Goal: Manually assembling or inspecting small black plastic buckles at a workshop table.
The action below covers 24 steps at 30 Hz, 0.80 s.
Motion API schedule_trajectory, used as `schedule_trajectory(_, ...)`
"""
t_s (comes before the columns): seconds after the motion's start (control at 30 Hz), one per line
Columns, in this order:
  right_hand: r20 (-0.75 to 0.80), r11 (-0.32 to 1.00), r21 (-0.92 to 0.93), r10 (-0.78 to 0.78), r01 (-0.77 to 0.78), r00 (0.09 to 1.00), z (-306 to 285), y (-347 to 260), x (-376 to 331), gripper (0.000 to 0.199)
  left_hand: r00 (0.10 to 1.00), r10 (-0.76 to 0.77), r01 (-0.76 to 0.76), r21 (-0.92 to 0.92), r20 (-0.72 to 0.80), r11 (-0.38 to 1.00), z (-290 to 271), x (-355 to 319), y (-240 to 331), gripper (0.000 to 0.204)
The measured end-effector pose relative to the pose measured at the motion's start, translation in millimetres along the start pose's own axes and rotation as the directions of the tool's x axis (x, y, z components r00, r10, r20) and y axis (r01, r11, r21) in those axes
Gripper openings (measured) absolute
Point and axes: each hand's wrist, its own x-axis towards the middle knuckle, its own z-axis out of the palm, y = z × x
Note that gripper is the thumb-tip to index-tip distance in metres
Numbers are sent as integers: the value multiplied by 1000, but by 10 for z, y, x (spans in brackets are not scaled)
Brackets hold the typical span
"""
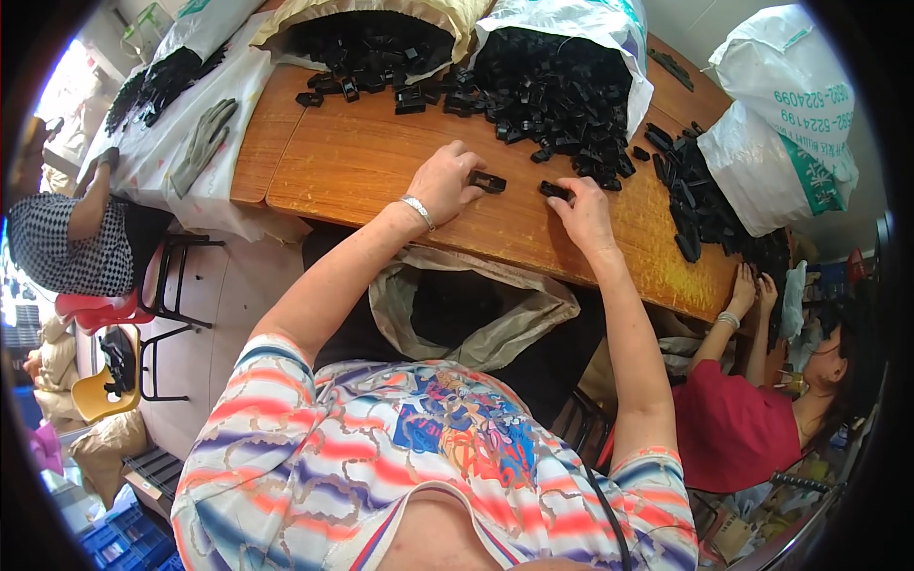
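Over the wooden table (352, 171), my left hand (446, 185) is closed on a small black plastic part (488, 182) with an opening in its middle. A short gap to the right, my right hand (586, 217) pinches another black plastic part (555, 191) between thumb and fingers. The two parts are apart from each other. Just beyond my hands, a heap of similar black parts (562, 105) spills out of a white sack (633, 48). An open sack (390, 309) lies across my lap below the table edge; its inside is dark.
A brown paper sack (276, 33) of black parts lies at the far left. More black pieces (700, 200) spill from a white and green sack (762, 162) at right. A co-worker in red (738, 419) works there; another in checks (71, 247) sits left near a grey glove (205, 143).
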Motion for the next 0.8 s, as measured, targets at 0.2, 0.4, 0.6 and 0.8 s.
schedule_trajectory(0.2, 38, 992, 77, -102, 99, 994, 9, -534, -4, 25, 999, -23, 23, 10, 29, 1000, 40, 19, -47, 26)
schedule_trajectory(0.4, -13, 976, 117, -182, 182, 983, 255, -775, 111, 24, 999, -18, 19, -19, 32, 1000, 55, 34, -95, 26)
schedule_trajectory(0.6, 131, 969, -42, -237, 244, 963, 275, -834, 89, 21, 996, -54, 57, -35, 77, 998, 47, 43, -114, 26)
schedule_trajectory(0.8, 216, 671, -553, -457, 493, 863, 473, -930, -84, 19, 997, -28, 33, -61, 70, 998, 8, 62, -89, 24)
